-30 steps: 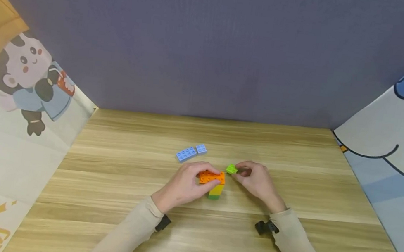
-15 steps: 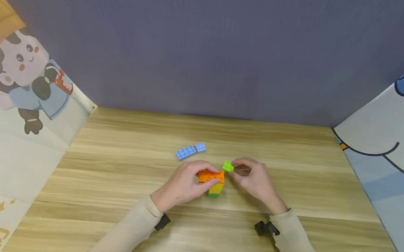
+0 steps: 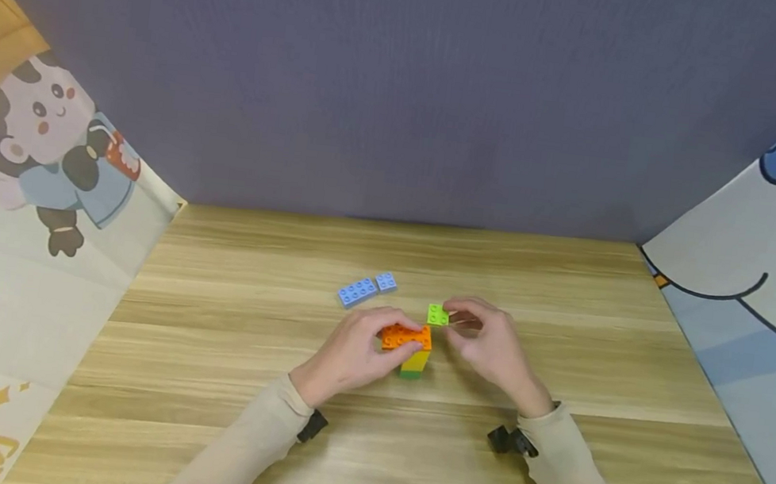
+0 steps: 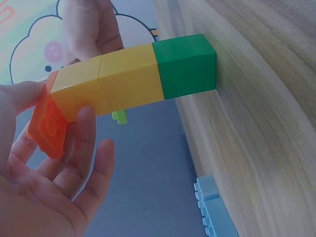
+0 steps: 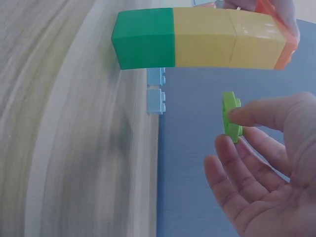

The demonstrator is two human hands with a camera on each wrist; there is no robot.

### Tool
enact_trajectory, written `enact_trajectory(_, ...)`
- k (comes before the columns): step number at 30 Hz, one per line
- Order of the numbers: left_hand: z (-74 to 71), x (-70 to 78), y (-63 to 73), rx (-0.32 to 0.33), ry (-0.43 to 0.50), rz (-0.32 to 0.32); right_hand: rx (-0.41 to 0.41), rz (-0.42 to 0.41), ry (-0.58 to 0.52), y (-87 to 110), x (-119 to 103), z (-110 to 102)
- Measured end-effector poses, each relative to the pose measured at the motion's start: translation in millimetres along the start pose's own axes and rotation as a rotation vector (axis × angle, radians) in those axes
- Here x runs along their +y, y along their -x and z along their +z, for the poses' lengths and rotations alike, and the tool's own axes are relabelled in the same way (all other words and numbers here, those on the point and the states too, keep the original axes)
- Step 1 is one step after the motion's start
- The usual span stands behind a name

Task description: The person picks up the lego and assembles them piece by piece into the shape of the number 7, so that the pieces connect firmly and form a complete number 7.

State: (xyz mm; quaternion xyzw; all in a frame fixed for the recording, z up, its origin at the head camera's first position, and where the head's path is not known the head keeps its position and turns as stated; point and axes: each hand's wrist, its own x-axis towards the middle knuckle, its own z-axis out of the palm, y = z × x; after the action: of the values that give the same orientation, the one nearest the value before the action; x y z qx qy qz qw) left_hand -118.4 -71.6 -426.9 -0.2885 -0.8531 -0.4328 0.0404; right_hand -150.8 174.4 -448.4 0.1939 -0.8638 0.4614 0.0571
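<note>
A tower of toy building bricks stands upright on the table, its green brick [image 4: 185,68] at the bottom and two yellow bricks [image 5: 205,38] above. Across the top lies a flat orange plate [image 3: 395,338], which juts out to the left past the yellow. My left hand [image 3: 355,352] grips this orange plate between thumb and fingers. Just right of the tower's top, my right hand [image 3: 494,351] pinches a thin lime-green plate [image 5: 230,116] with studs, held in the air clear of the table. In the left wrist view most of the lime plate is hidden behind the tower.
Beyond the left hand, a long blue brick [image 3: 357,292] and a small blue brick [image 3: 387,282] lie end to end on the wooden table [image 3: 249,258]. A dark grey panel [image 3: 404,100] rises at the table's back edge, with printed cloth on both sides.
My right hand has moved slightly left and away from me, turning the lime-green plate until its studded face squares up to the head view. The left hand keeps its grip on the orange plate.
</note>
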Motion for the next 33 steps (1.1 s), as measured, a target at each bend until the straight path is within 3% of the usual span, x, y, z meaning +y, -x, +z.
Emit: enact_trajectory(33,0.3,0.3,0.3,0.019,0.011,-0.001,0.052,-0.112,-0.096,8.0,-23.2,-3.9)
